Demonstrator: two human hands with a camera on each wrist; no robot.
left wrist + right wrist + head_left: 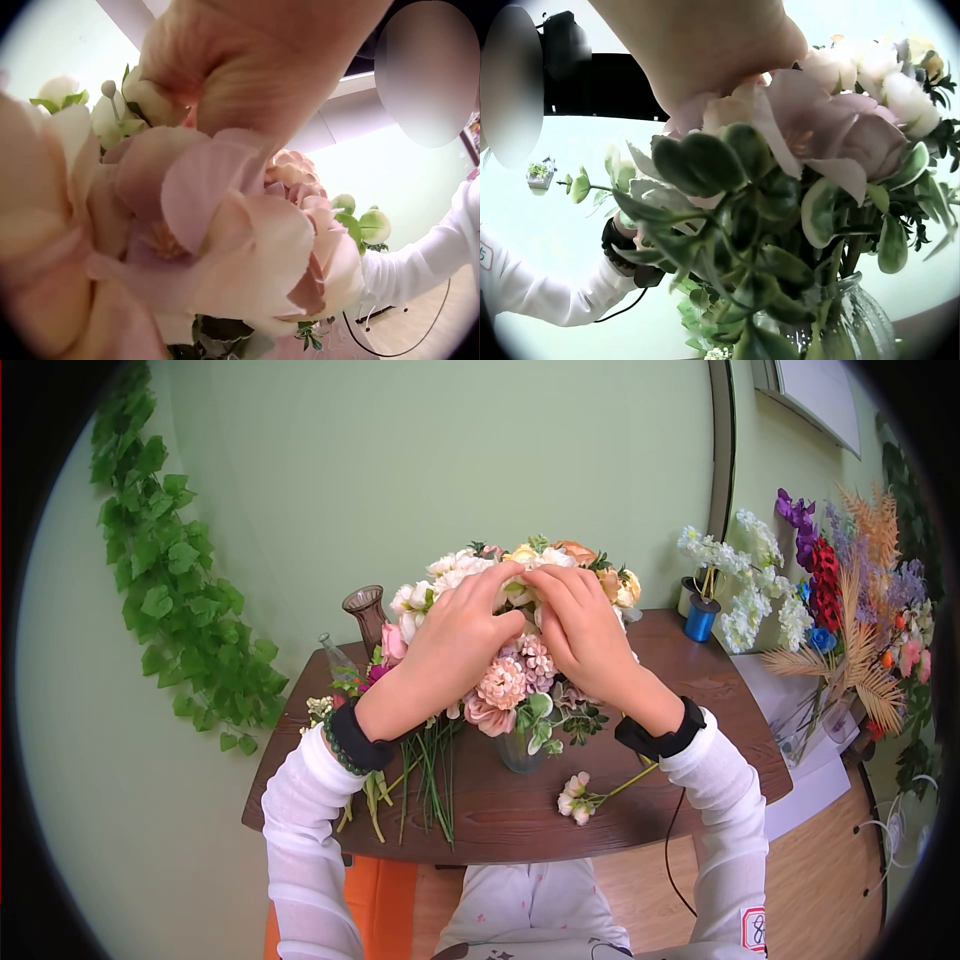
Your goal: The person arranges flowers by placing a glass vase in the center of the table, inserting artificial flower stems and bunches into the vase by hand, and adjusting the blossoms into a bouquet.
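Both hands reach over a full bouquet of artificial flowers standing in a clear glass vase. My left hand arches over its left half, and my right hand over its right half. Their fingertips come close together at the top, around a white flower. Fingers and thumbs of both hands are spread apart and touch the blooms. Below them show pink clustered blossoms and green leaves. In the left wrist view, a pale pink flower lies under the left hand; the right wrist view shows leafy sprigs above the ribbed vase.
Cut green stems lie at the table's left front, and a loose white flower sprig at the right front. A brown glass vase and a small clear bottle stand behind on the left. More flowers stand at the right.
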